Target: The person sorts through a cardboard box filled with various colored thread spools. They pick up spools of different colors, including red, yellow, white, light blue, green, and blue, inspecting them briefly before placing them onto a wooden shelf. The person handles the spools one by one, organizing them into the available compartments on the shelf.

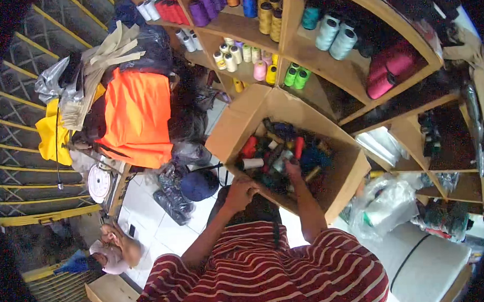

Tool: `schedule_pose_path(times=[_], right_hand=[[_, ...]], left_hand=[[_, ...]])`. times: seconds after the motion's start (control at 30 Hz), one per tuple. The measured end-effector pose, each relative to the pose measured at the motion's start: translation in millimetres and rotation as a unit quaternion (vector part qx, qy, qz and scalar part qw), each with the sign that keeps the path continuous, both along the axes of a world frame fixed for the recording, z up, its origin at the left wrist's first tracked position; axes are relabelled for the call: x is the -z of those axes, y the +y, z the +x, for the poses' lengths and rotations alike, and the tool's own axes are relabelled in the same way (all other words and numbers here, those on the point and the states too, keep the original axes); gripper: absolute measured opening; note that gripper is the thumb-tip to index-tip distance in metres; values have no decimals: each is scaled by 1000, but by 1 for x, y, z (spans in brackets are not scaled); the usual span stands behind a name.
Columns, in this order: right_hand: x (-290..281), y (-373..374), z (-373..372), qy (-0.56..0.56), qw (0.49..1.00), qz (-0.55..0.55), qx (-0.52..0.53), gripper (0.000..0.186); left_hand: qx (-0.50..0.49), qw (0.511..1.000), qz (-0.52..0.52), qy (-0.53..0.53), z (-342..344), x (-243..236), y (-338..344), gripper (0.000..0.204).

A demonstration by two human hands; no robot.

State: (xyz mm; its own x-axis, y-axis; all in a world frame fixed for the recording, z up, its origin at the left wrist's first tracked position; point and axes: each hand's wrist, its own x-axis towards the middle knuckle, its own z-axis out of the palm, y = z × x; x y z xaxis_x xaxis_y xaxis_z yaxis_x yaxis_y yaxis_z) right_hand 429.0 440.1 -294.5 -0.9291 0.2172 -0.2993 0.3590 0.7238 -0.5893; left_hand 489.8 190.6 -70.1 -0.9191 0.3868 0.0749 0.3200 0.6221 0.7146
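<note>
A brown cardboard box [253,112] stands tilted in front of me, its flaps up, holding a jumble of thread spools in red, white, dark and blue. Over its near left edge my left hand [241,195] is closed, fingers curled at the rim. My right hand [293,170] reaches inside the box, its fingers closed round a pale grey thread spool [281,161]; the fingertips are partly hidden. Close to that hand lie a white cone of thread [252,163] and a red spool [299,147].
Behind the box rises a wooden shelf [297,47] with thread cones in many colours. Orange fabric [139,118] drapes over a table at left. A dark blue round object [199,186] sits on white tiles. Another person [115,250] is lower left. Plastic bags [381,204] lie at right.
</note>
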Motion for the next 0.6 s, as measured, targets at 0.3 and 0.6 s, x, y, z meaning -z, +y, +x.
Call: schedule_pose_path(times=[0.3,0.6], right_hand=[[-252,-15,28,82,863,-490,87,28],[-338,-10,50,138,833,-516,143,37]], left_hand=[[-98,882,362,-286,-11,-34,34,46],[-62,757,526,-384,-7,-158,16,40]])
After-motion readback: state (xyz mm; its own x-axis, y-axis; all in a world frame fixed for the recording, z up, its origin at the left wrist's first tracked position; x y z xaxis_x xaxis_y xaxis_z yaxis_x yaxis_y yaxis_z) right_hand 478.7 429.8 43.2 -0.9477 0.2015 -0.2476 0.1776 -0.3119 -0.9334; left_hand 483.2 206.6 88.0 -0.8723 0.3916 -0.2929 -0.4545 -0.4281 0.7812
